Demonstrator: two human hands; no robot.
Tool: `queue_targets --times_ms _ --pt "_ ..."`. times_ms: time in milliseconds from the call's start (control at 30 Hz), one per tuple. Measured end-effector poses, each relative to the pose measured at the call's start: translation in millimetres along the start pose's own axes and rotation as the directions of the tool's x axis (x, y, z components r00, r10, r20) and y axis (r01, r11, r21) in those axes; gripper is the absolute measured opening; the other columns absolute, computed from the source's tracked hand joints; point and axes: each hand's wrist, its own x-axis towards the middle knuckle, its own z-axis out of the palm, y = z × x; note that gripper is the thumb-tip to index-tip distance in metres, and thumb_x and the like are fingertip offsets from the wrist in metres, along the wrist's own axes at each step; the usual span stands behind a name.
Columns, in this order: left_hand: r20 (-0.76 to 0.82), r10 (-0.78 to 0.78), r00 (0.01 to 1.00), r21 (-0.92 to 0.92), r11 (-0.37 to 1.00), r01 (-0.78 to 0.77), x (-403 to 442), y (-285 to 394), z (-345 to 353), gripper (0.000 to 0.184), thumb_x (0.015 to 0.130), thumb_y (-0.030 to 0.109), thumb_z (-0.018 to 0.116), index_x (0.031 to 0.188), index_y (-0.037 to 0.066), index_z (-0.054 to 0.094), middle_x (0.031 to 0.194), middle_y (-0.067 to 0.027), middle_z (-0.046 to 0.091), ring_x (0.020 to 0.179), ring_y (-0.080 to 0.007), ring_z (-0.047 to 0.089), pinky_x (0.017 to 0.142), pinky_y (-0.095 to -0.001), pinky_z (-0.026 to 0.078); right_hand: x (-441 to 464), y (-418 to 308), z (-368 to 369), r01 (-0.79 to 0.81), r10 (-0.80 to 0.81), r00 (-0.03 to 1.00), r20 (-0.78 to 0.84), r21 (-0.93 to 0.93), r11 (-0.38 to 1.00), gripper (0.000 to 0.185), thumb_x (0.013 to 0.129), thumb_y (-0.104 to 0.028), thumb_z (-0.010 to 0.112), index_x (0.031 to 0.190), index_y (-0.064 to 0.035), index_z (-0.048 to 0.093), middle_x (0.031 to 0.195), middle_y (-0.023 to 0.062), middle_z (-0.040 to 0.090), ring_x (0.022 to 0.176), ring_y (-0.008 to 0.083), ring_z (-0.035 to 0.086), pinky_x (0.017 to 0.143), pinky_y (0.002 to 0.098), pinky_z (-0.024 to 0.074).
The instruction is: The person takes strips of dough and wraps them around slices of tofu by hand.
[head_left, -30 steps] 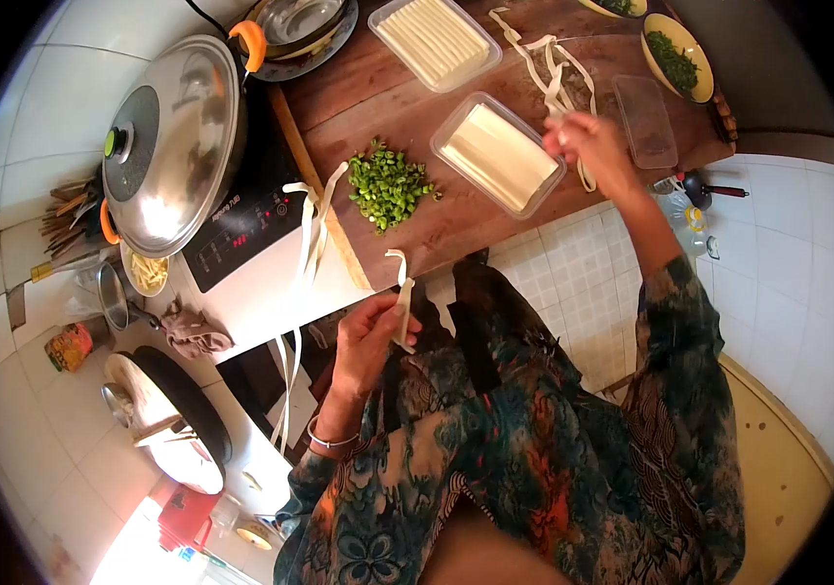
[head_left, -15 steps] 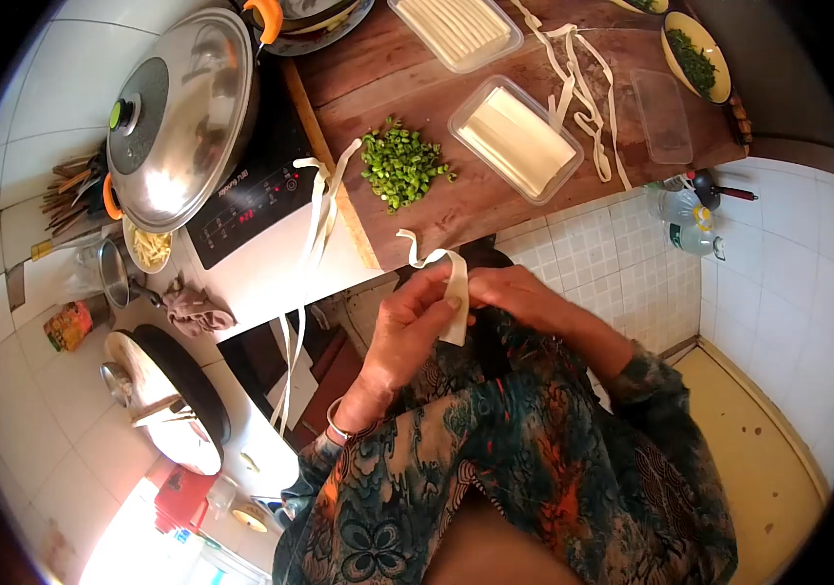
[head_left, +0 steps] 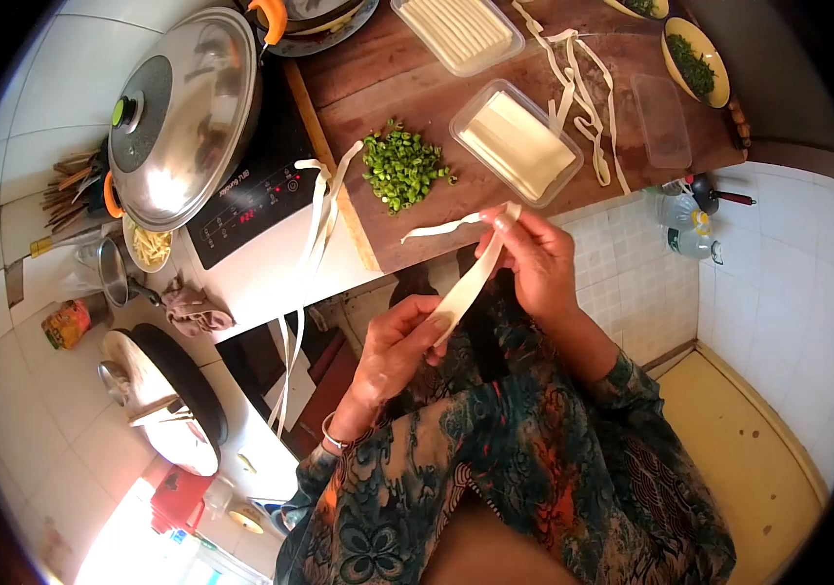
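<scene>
A pale dough strip (head_left: 471, 283) is stretched between both hands in front of the body. My left hand (head_left: 397, 349) pinches its lower end between thumb and fingers. My right hand (head_left: 536, 261) grips the upper end, from which a thin tail lies over the edge of the wooden board (head_left: 417, 107). Just beyond, chopped green pieces (head_left: 403, 168) are heaped on the board, beside a clear tub of flat dough sheets (head_left: 516, 141). Long thin dough strands (head_left: 588, 107) lie loosely right of the tub.
A lidded pan (head_left: 183, 122) stands on the cooktop (head_left: 249, 210) at left. More strands (head_left: 317, 229) hang over the counter's edge. Another tub (head_left: 458, 34) of rolled dough, a clear lid (head_left: 662, 122) and a bowl of greens (head_left: 698, 63) are on the board.
My right hand has left the strands on the board and come to the strip in my left hand. The strip is now drawn out longer, my right hand having moved up and away.
</scene>
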Motion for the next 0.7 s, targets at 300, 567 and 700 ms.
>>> queue_targets --times_ms 300,567,700 --pt "-0.034 0.015 0.999 -0.080 0.997 -0.017 -21.7 4.7 -18.2 0.020 0.084 0.001 0.059 0.103 -0.001 0.052 0.079 -0.0060 0.060 0.060 -0.0063 0.052 0.050 -0.0180 0.043 8.4 -39.4 -21.8 0.210 -0.198 0.961 -0.192 0.042 0.977 0.022 0.091 -0.017 0.052 0.099 0.0015 0.060 0.070 0.0089 0.059 0.058 0.0129 0.057 0.046 0.0240 0.0451" --pt "-0.006 0.108 0.994 -0.122 0.987 -0.108 -23.6 19.3 -16.6 0.021 0.082 -0.001 0.061 0.100 -0.001 0.051 0.075 -0.0068 0.059 0.057 -0.0081 0.052 0.048 -0.0197 0.043 22.4 -94.2 -41.0 0.452 -0.454 0.853 -0.256 -0.071 0.889 0.025 0.090 -0.018 0.051 0.103 0.0023 0.058 0.069 0.0097 0.060 0.058 0.0143 0.058 0.048 0.0253 0.0458" --pt "0.030 0.227 0.973 -0.070 0.972 -0.225 -6.2 30.2 -2.5 0.016 0.083 -0.002 0.058 0.098 0.000 0.052 0.073 -0.0060 0.058 0.057 -0.0081 0.052 0.047 -0.0196 0.042 35.0 -132.2 -49.4 0.588 -0.597 0.750 -0.286 -0.124 0.799 0.024 0.090 -0.018 0.052 0.102 0.0019 0.059 0.071 0.0101 0.062 0.061 0.0157 0.060 0.051 0.0252 0.0464"
